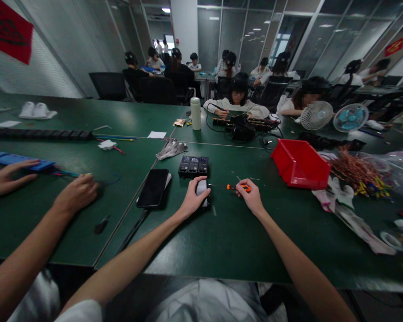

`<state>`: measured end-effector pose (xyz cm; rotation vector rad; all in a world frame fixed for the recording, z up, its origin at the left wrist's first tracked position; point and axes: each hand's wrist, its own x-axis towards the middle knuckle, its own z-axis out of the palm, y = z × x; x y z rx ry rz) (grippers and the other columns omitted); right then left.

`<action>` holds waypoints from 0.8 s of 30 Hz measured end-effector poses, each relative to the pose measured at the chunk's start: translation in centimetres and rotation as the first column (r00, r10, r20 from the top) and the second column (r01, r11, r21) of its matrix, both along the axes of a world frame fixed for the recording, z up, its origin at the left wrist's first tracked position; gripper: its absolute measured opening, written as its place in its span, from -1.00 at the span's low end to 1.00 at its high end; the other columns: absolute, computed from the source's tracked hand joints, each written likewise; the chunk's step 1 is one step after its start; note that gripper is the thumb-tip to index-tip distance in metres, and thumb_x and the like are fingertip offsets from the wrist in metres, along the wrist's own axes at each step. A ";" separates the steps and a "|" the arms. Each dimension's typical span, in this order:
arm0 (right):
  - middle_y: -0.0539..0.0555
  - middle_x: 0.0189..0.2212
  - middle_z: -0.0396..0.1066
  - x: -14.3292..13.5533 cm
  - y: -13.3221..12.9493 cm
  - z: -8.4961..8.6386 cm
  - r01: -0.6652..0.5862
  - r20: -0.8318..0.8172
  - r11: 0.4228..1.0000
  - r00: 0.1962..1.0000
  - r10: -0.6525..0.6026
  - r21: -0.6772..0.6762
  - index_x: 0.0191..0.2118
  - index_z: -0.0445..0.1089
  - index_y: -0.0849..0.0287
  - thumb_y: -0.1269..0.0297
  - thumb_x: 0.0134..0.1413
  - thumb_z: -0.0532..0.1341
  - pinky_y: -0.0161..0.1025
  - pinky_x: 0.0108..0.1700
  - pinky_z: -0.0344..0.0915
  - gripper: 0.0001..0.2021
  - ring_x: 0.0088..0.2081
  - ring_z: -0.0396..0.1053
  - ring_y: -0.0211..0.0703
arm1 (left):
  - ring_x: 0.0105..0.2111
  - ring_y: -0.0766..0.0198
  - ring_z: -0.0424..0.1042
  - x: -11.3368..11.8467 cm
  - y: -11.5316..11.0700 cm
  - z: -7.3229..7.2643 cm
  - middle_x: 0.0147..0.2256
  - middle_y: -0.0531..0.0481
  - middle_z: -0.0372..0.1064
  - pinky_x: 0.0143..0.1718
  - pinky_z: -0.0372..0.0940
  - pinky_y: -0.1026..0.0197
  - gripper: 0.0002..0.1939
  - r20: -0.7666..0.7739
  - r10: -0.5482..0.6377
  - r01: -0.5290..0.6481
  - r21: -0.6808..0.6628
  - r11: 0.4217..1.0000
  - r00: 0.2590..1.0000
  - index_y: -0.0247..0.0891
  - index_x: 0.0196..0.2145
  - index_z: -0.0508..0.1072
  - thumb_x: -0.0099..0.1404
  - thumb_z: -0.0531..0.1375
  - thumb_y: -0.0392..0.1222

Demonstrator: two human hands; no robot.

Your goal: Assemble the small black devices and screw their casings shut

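Note:
My left hand [195,197] is closed around a small block with a light grey face and dark edges [202,188], holding it on the green table. In my right hand [251,195] is a screwdriver with an orange and black handle [234,187]. Its thin shaft points left, and the tip meets or nearly meets the block's right side; I cannot tell which. Just beyond my left hand sits a black unit with three sections [193,166]. A black phone [153,188] lies to the left of my left hand.
A red bin [300,163] stands at the right, near a heap of copper wires [359,172] and gloves [336,197]. Farther back are a pale bottle [195,113] and two fans [317,115]. At the left, a co-worker's hands [75,192] work by a blue strip [18,160].

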<state>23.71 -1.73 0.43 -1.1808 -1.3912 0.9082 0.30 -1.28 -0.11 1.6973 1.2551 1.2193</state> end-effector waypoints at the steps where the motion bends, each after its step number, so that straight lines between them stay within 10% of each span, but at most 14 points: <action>1: -0.01 -0.52 0.32 -0.1 0.0 -0.1 -0.013 -0.003 1.000 1.000 0.013 -0.009 -0.34 0.28 0.16 0.04 0.01 0.21 -0.30 -0.47 0.29 -0.73 -0.52 0.31 -0.26 | -0.01 0.21 0.25 0.0 0.0 0.0 -0.02 -0.02 0.20 0.08 0.11 0.12 -0.51 0.027 0.002 -0.002 -0.004 1.000 1.000 -0.10 0.05 0.22 0.16 0.19 -0.13; 24: 0.01 -0.39 0.35 -1.9 -0.5 -1.3 -0.274 -0.095 0.961 0.958 0.269 -0.043 -0.28 0.21 0.14 0.15 0.08 0.17 -0.34 -0.47 0.24 -0.81 -0.49 0.30 -0.31 | -0.26 0.16 0.47 0.9 -1.3 1.3 -0.26 -0.04 0.40 -0.23 0.37 0.11 -0.38 0.542 -0.082 0.278 -0.290 0.916 0.836 -0.17 0.05 0.16 0.06 0.28 -0.09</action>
